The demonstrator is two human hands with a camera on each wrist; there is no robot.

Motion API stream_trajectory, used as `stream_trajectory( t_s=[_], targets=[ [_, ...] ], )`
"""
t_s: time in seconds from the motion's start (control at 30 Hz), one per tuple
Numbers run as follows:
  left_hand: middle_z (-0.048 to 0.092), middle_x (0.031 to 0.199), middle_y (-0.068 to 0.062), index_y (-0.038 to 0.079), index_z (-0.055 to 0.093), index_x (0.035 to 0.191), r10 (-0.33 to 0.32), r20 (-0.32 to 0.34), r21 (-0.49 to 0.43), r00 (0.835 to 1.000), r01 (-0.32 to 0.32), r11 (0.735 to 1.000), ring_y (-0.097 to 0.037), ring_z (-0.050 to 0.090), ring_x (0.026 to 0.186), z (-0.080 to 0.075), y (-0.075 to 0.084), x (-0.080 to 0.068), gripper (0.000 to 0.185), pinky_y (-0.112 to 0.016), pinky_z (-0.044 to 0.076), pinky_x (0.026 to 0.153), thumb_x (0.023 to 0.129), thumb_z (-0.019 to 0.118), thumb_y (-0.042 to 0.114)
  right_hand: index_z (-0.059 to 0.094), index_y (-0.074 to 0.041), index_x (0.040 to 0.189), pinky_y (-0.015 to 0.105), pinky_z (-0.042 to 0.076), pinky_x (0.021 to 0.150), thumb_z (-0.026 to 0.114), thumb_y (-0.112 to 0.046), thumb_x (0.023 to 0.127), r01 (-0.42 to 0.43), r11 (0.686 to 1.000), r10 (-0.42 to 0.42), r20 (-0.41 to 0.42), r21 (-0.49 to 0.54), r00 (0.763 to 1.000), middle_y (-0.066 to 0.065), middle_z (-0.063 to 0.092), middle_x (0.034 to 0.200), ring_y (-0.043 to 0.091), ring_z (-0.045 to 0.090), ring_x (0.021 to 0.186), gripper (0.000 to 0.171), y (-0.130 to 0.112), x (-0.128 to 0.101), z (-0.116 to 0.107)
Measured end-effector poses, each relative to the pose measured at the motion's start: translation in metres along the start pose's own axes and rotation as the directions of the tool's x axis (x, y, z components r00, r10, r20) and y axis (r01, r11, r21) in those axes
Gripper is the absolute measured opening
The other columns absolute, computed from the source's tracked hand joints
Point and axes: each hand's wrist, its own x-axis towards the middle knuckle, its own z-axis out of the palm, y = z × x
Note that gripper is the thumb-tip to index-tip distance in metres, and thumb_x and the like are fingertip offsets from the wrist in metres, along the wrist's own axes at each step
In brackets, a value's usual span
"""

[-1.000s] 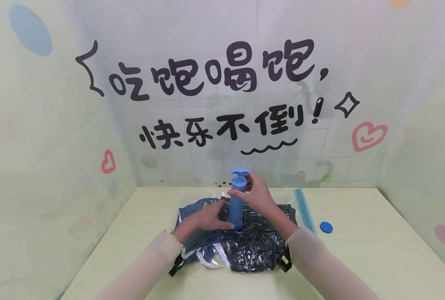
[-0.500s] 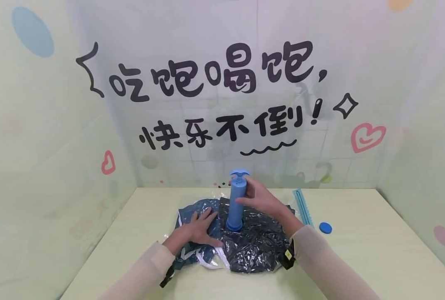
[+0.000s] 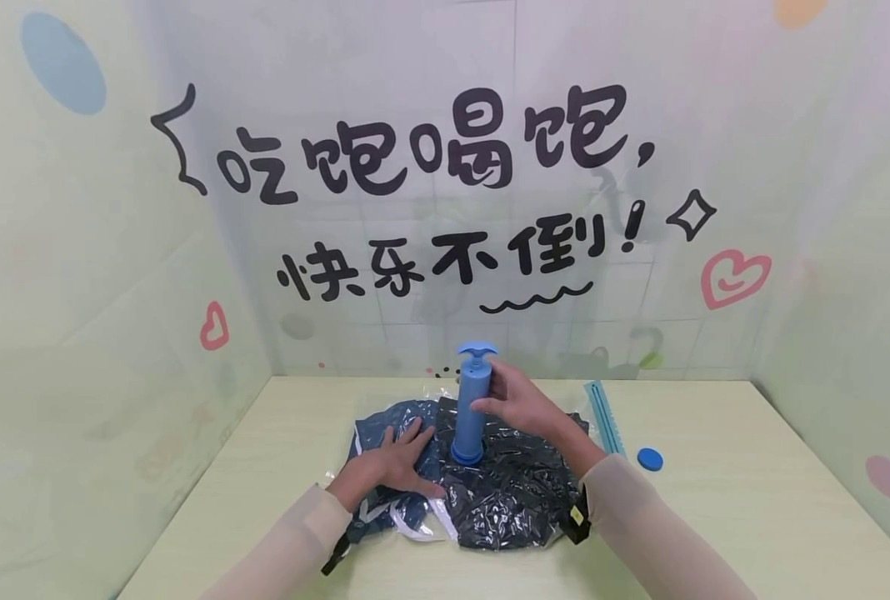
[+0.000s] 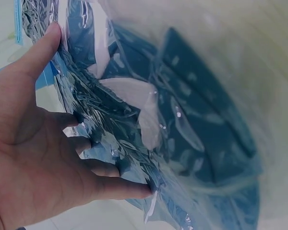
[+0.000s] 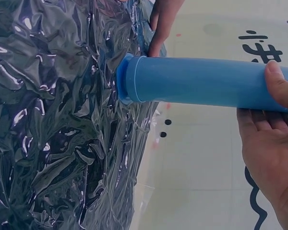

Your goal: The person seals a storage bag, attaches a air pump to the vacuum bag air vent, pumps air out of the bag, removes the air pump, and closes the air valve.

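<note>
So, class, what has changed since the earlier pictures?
The left grip moved left, away from the blue cylindrical plastic pump, onto the clear plastic bag, fingers spread over blue fabric. The right grip still holds the pump; the round blue disc stayed put.

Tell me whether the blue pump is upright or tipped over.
Upright: in the head view the blue pump stands base-down on the clear bag, its handle on top, and the right hand grips its barrel.

Before me a pale table [image 3: 775, 492] meets a whitish wall [image 3: 415, 50] bearing bold black writing [image 3: 466, 258] and a pink heart [image 3: 732, 286], pale greenish side walls [image 3: 838, 350] flanking it.
</note>
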Motion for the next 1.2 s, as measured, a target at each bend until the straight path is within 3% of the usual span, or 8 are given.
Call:
stream_trajectory(
  t_s=[0.5,1.2],
  targets=[
    [0.016,0.167,-0.013,0.015,0.03,0.162,-0.018,-0.039,-0.001,0.999,0.018,1.0,-0.054,0.011,0.146,0.005,0.0,-0.003,0.105,-0.073,0.023,0.108,0.081,0.078,0.062,0.037,0.006,0.148,0.045,0.043,0.106,0.065,0.008,0.096,-0.012,0.999,0.011,-0.037,-0.038,0.999,0.028,0.05,0.142,0.039,0.048,0.134,0.059,-0.002,-0.002,0.006],
    [0.016,0.167,-0.012,0.017,0.029,0.162,-0.032,-0.044,0.014,0.999,0.033,0.999,-0.054,0.011,0.147,0.004,0.001,-0.003,0.105,-0.076,0.026,0.103,0.081,0.078,0.063,0.046,0.006,0.143,0.047,0.05,0.098,0.073,0.0,0.093,0.0,0.995,-0.015,-0.148,-0.101,0.989,0.024,0.057,0.136,0.04,0.058,0.123,0.057,-0.002,-0.003,0.013]
  ],
)
